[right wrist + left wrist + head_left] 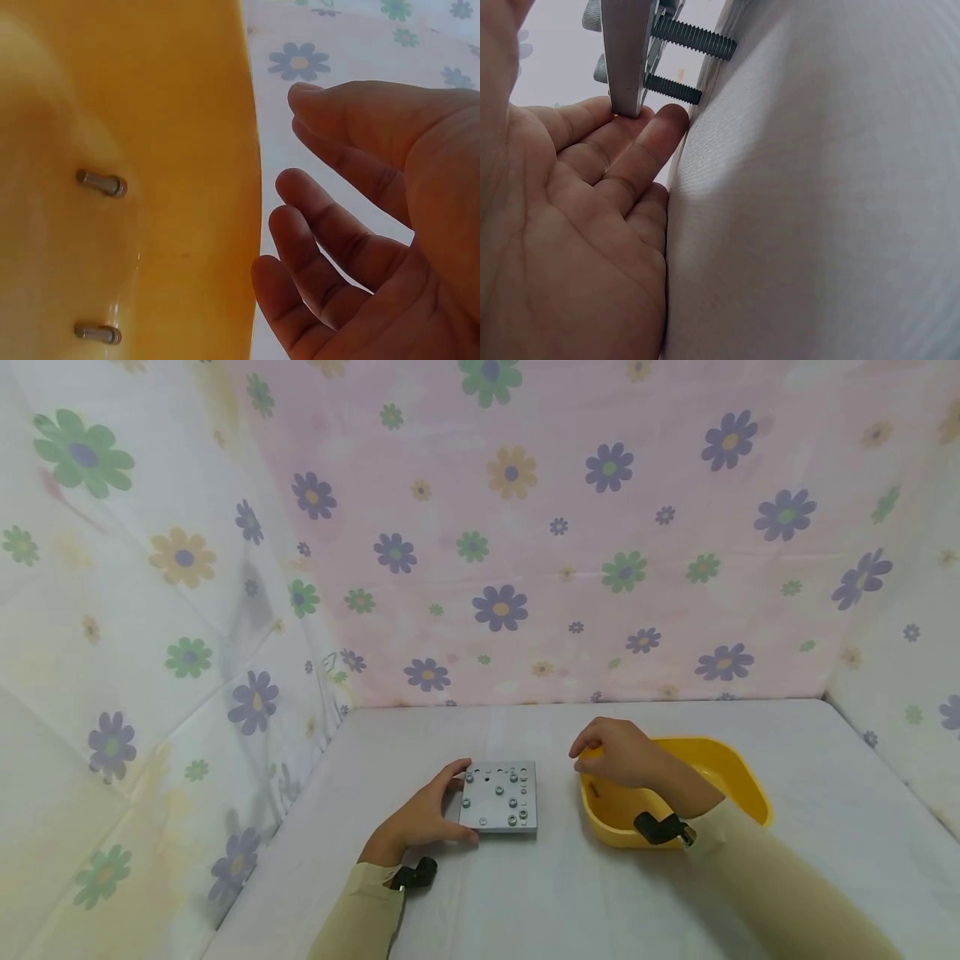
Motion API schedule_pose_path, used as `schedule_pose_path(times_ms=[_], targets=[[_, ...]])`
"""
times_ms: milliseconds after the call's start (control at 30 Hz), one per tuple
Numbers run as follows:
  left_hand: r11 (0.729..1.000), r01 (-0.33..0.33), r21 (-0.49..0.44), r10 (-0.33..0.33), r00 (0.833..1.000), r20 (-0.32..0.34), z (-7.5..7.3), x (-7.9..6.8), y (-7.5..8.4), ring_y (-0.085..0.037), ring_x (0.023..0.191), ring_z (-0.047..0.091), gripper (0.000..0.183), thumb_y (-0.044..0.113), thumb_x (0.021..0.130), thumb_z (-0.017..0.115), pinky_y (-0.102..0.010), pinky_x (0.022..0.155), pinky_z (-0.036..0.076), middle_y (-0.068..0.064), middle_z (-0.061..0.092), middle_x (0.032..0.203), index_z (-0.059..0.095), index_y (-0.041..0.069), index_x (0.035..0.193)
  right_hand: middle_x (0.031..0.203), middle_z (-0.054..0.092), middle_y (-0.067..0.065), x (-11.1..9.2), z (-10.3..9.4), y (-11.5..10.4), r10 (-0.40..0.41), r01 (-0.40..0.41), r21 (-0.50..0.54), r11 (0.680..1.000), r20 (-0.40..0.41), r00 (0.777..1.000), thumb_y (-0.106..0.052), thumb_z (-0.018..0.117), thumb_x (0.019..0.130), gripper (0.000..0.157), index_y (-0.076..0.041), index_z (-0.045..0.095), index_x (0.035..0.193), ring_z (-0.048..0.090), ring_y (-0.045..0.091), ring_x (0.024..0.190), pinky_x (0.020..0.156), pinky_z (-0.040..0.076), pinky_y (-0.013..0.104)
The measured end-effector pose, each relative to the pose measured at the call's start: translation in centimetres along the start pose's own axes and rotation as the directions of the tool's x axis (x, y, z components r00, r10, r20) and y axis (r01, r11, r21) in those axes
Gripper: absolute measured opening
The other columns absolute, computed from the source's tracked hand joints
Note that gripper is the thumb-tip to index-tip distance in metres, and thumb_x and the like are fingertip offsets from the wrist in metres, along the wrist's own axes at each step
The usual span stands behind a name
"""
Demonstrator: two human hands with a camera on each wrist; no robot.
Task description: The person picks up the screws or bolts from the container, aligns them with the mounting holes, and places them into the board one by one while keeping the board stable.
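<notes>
A square silver metal plate [483, 792] lies on the table, with several socket-head screws [499, 790] standing in it. My left hand [420, 817] grips it from the left, thumb at the near edge and a finger at the far corner. In the left wrist view, two threaded screw shanks [694, 37] stick out under the plate [626, 64]. My right hand [618, 756] hovers above the left rim of a yellow basin [753, 789], fingers loosely bent, holding nothing visible. Two screws [103, 183] lie inside the basin in the right wrist view.
A white cloth covers the table [555, 893]. Flower-print curtains [540, 543] hang behind and on both sides. The basin stands to the right of the plate, with a strip of table between them.
</notes>
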State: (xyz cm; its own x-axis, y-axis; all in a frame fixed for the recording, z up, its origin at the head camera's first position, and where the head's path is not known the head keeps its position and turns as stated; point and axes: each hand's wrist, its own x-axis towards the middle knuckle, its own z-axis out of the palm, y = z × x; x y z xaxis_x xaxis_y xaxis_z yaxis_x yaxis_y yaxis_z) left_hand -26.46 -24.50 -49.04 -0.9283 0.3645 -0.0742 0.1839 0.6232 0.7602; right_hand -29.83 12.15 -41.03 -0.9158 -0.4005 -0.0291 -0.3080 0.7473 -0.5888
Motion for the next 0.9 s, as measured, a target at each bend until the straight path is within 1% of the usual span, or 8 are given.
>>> schedule_pose_path(times_ms=[67, 167, 267, 400, 467, 533, 700, 900], targets=[[1.000, -0.001, 0.000, 0.001, 1.000, 0.000, 0.0, 0.0, 0.0, -0.026, 0.145, 0.042, 0.126, 0.043, 0.062, 0.098, -0.063, 0.123, 0.022, -0.001, 0.057, 0.145, 0.026, 0.027, 0.164, 0.113, 0.067, -0.004, -0.1, -0.2, 0.5, -0.010, 0.010, -0.005, 1.000, -0.003, 1.000, -0.024, 0.076, 0.093, 0.010, -0.027, 0.079, 0.103, 0.060, 0.022, 0.109, 0.097, 0.055, 0.044], [1.000, 0.007, -0.003, -0.007, 1.000, 0.002, 0.1, 0.0, 0.0, -0.026, 0.146, 0.041, 0.126, 0.043, 0.062, 0.098, -0.063, 0.124, 0.021, -0.001, 0.056, 0.146, 0.026, 0.028, 0.164, 0.112, 0.066, 0.000, -0.2, -0.7, 1.2, -0.018, 0.018, 0.006, 1.000, 0.007, 1.000, -0.023, 0.076, 0.094, 0.012, -0.024, 0.079, 0.106, 0.059, 0.022, 0.105, 0.083, 0.059, 0.038], [1.000, 0.015, -0.003, -0.015, 1.000, 0.003, 0.1, 0.0, -0.2, -0.026, 0.148, 0.040, 0.127, 0.044, 0.061, 0.099, -0.063, 0.124, 0.020, 0.000, 0.056, 0.147, 0.026, 0.028, 0.164, 0.111, 0.067, -0.001, -0.4, -1.0, 1.9, -0.014, 0.013, 0.007, 1.000, 0.022, 1.000, -0.023, 0.075, 0.095, 0.014, -0.023, 0.078, 0.108, 0.060, 0.020, 0.102, 0.078, 0.059, 0.031], [1.000, 0.017, 0.004, -0.017, 1.000, -0.002, 0.1, 0.1, -0.4, -0.026, 0.148, 0.040, 0.127, 0.045, 0.060, 0.099, -0.063, 0.125, 0.019, 0.000, 0.056, 0.147, 0.026, 0.029, 0.164, 0.112, 0.071, -0.003, -0.5, -1.6, 2.6, -0.038, 0.038, -0.009, 0.999, 0.031, 0.999, -0.026, 0.075, 0.096, 0.016, -0.022, 0.078, 0.111, 0.064, 0.016, 0.102, 0.089, 0.058, 0.035], [1.000, 0.021, 0.009, -0.021, 1.000, -0.002, 0.2, 0.1, -0.4, -0.026, 0.148, 0.040, 0.127, 0.045, 0.060, 0.099, -0.063, 0.125, 0.019, 0.001, 0.056, 0.147, 0.026, 0.030, 0.164, 0.112, 0.072, -0.003, -0.6, -1.9, 3.0, -0.044, 0.044, -0.009, 0.999, 0.041, 0.998, -0.027, 0.074, 0.096, 0.017, -0.020, 0.078, 0.112, 0.065, 0.015, 0.101, 0.091, 0.058, 0.039], [1.000, 0.026, 0.008, -0.026, 1.000, 0.001, 0.2, 0.1, -0.4, -0.025, 0.149, 0.039, 0.128, 0.046, 0.060, 0.099, -0.062, 0.125, 0.019, 0.001, 0.055, 0.147, 0.026, 0.031, 0.164, 0.112, 0.073, -0.003, -0.7, -2.2, 3.3, -0.046, 0.046, -0.004, 0.999, 0.052, 0.998, -0.027, 0.074, 0.097, 0.019, -0.018, 0.078, 0.113, 0.066, 0.015, 0.100, 0.091, 0.058, 0.040], [1.000, 0.019, 0.008, -0.019, 1.000, 0.007, 0.1, 0.2, -0.4, -0.025, 0.149, 0.039, 0.128, 0.047, 0.060, 0.098, -0.062, 0.125, 0.018, 0.002, 0.056, 0.147, 0.025, 0.030, 0.164, 0.107, 0.074, -0.004, -0.8, -2.7, 4.3, -0.037, 0.037, -0.003, 0.999, 0.064, 0.997, -0.029, 0.073, 0.098, 0.022, -0.015, 0.077, 0.114, 0.065, 0.014, 0.095, 0.088, 0.058, 0.038], [1.000, 0.000, 0.008, 0.000, 1.000, 0.006, 0.0, 0.2, -0.5, -0.026, 0.148, 0.040, 0.128, 0.046, 0.060, 0.098, -0.063, 0.124, 0.020, 0.000, 0.057, 0.144, 0.025, 0.029, 0.164, 0.101, 0.075, -0.007, -1.0, -3.2, 5.2, -0.027, 0.028, -0.009, 1.000, 0.067, 0.997, -0.032, 0.072, 0.098, 0.023, -0.016, 0.077, 0.113, 0.065, 0.013, 0.093, 0.084, 0.057, 0.036]])
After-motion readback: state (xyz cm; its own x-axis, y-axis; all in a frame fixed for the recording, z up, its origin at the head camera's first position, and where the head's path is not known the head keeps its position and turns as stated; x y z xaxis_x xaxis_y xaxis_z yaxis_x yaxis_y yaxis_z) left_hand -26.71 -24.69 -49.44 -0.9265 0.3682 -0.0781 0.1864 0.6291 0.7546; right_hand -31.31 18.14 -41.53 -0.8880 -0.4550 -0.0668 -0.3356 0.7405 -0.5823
